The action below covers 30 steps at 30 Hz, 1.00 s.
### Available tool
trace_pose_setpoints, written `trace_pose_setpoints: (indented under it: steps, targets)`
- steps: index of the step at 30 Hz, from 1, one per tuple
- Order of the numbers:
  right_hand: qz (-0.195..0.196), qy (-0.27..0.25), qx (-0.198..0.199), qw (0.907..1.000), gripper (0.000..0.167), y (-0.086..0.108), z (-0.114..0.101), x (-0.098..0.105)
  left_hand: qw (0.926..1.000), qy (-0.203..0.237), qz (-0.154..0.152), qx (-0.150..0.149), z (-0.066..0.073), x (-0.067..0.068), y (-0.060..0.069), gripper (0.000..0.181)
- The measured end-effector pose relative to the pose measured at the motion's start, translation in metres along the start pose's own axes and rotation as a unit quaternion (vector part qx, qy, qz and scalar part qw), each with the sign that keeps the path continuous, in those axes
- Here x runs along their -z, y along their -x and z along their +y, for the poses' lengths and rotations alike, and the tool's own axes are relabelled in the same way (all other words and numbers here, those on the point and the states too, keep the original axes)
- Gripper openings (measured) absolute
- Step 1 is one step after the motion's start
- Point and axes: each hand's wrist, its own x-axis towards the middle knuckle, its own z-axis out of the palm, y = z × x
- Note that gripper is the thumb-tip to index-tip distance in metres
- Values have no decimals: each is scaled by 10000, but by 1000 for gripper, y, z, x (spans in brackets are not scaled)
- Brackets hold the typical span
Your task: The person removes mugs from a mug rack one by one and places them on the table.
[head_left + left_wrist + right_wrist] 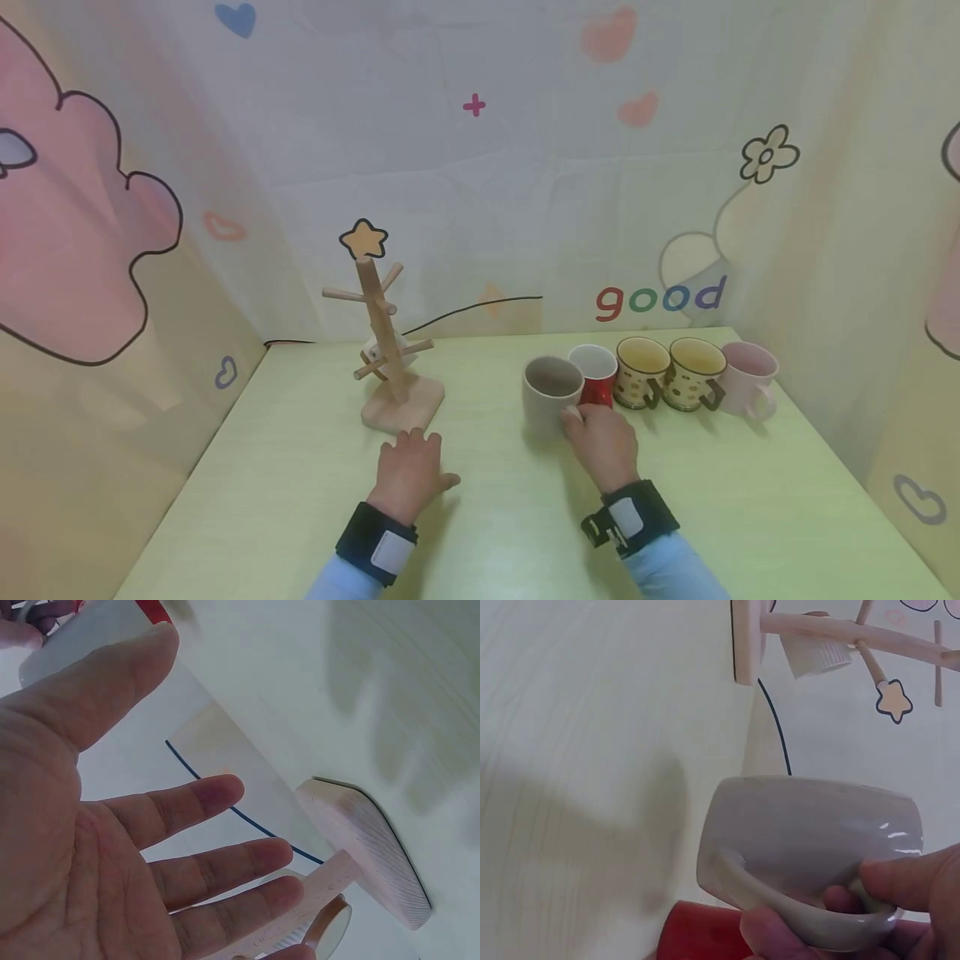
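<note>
My right hand grips the handle of a plain light grey mug. The thumb and fingers close round that handle in the right wrist view. The mug is upright and seems just off the table. Just behind it is a red mug with a white inside, partly hidden. My left hand holds nothing, its fingers spread and palm down, in front of a wooden mug tree. A pale cup hangs on the far side of the tree, partly hidden by the post.
Right of the red mug stand two yellow spotted mugs with dark handles, then a pink mug at the far right. Several bare pegs stick out from the tree's post. A printed cloth hangs behind the pale table.
</note>
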Motion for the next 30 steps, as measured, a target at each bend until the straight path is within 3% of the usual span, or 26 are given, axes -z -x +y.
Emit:
trace_pose_setpoints:
  steps: [12,20,30]
  targets:
    - [239,-71,-165,9996,40,-18,-11,-21,9999,-11,113,-38,-3,-5,3,53]
    - [363,175,-286,9988,42,-32,-13,-34,9999,-23,137,-26,-3,-5,4,53]
    - [336,287,-499,9978,40,-44,-13,-41,9999,97,85,28,-2,-5,5,54]
